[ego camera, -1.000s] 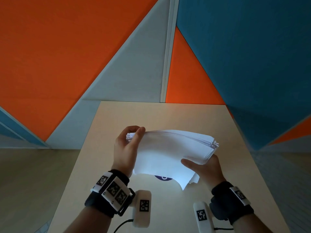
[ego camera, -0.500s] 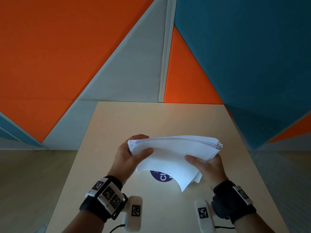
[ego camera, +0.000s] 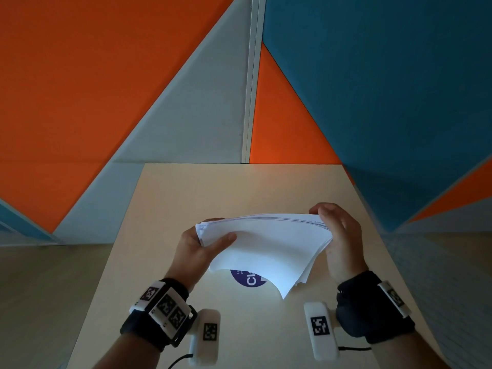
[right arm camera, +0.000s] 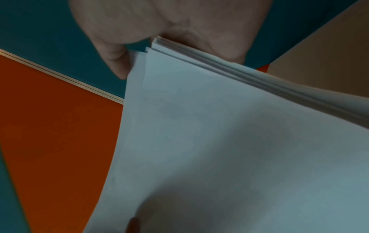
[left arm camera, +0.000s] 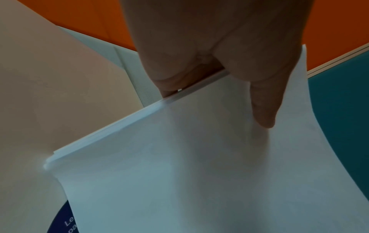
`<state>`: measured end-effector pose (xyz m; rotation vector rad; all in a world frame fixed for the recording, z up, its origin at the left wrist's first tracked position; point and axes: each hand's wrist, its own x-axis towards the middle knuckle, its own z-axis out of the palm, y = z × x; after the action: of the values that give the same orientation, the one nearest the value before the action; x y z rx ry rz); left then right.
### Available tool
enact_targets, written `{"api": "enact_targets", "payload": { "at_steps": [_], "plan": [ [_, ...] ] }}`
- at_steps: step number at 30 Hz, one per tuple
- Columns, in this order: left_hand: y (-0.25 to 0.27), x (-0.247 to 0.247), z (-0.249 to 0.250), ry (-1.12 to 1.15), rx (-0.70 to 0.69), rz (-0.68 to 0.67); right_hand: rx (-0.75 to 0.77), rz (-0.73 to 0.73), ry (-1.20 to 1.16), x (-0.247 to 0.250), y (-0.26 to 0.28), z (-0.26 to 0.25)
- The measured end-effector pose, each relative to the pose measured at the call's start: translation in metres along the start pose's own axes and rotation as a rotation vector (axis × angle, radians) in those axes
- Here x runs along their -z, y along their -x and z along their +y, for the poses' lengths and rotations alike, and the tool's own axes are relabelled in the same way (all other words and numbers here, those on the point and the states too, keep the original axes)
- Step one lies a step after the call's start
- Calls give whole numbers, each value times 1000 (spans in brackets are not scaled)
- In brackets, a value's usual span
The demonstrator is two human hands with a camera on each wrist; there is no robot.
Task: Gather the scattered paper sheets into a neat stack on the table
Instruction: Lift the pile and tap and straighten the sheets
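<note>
A stack of white paper sheets [ego camera: 266, 243] hangs above the beige table [ego camera: 186, 187], held between both hands. My left hand [ego camera: 213, 235] grips the left edge, with the thumb [ego camera: 226, 238] lying on the top sheet and the fingers underneath. At the far right corner, my right hand [ego camera: 330, 225] curls its fingers over the edge. The near right corner fans out, so the sheets are uneven there. In the left wrist view the thumb [left arm camera: 263, 110] presses the paper stack [left arm camera: 199, 165]. The right wrist view shows the paper stack [right arm camera: 219, 141] with stepped edges under the right hand [right arm camera: 159, 23].
A dark blue round sticker [ego camera: 247, 279] with white letters lies on the table beneath the stack, and also shows as the blue sticker [left arm camera: 63, 220]. Orange, grey and teal wall panels [ego camera: 372, 89] rise behind the table's far edge. Floor lies on both sides.
My right hand has slid from the near right edge up to the far right corner of the stack. The left hand has kept its grip, thumb now on top.
</note>
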<state>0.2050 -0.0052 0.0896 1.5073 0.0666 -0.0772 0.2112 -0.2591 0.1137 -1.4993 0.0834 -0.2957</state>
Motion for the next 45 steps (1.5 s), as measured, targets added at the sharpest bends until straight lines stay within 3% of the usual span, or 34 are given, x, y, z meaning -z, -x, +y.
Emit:
{"api": "enact_targets", "payload": {
  "at_steps": [6,14,19,24,29,35,40,45],
  "plan": [
    [0,1,2,29,3,-18,-23,19,-117,5,1,4],
    [-1,1,3,17,-2,-31,-30,-1,-85,4,0,5],
    [-5,2,5,10,32,-15,2,-144,26,14,7,11],
    [-15,5,0,-31,51,2,-146,-151,190,11,22,26],
    [-20,3,-16,-103,93,37,-342,-52,174,0,25,47],
    [-8,2,-18,-81,16,65,-256,-37,170,2,19,40],
    [2,4,-41,43,134,44,-395,-54,217,8,31,61],
    [0,-2,-49,40,131,12,-406,-34,129,3,32,68]
  ]
}}
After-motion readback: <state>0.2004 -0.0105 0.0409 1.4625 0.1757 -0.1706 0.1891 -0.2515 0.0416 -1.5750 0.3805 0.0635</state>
